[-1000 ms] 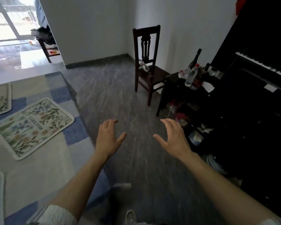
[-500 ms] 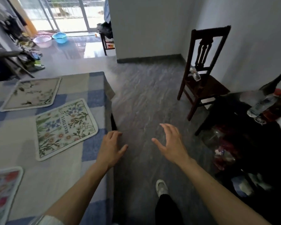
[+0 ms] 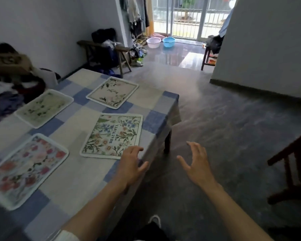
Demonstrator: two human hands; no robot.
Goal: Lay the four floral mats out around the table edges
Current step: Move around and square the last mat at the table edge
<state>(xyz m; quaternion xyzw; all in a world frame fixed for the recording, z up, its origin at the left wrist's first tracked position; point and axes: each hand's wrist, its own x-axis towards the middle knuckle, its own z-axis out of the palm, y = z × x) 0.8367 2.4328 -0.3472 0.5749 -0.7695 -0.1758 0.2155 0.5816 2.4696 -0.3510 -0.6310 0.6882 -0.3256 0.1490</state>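
On the checked table [image 3: 87, 174] lie the red mat [image 3: 24, 169] at lower left, the green mat [image 3: 43, 107] above it, and the pale mat [image 3: 112, 92] and BEAUTIFUL mat [image 3: 112, 135] at centre. The left hand [image 3: 131, 164], palm down with fingers loosely spread and empty, overlaps that last mat's near corner at the table's right edge. The right hand [image 3: 196, 164], splayed and empty, hovers over open floor [image 3: 215, 110] beyond.

Four floral mats [image 3: 112, 135] [image 3: 112, 92] [image 3: 44, 108] [image 3: 26, 168], two basins [image 3: 153, 42] [image 3: 168, 41], one table [image 3: 80, 180].

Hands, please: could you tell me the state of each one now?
Left hand: open, holds nothing.
Right hand: open, holds nothing.
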